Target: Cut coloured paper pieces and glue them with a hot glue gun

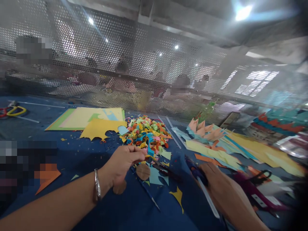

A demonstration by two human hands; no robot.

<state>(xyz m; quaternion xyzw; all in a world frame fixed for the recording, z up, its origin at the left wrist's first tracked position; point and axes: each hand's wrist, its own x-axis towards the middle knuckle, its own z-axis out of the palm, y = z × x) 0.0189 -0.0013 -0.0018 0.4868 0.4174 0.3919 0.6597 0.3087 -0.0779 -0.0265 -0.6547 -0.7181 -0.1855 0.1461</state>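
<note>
My left hand, wearing a silver bangle, is closed in a pinch in the middle of the table. A small yellow paper piece shows at its fingertips, with a bit of pink beside it. In front of that hand lies a heap of small coloured paper pieces. My right hand is wrapped round a dark blue glue gun, its nozzle pointing away toward the heap. A whitish glue stick runs back from the gun. Brown round discs lie beside and under my left hand.
Dark-handled scissors and a blue pen lie between my hands. Paper sheets and a cut yellow sheet sit back left. Folded paper points, strips and a purple tool crowd the right. A perforated metal screen borders the table.
</note>
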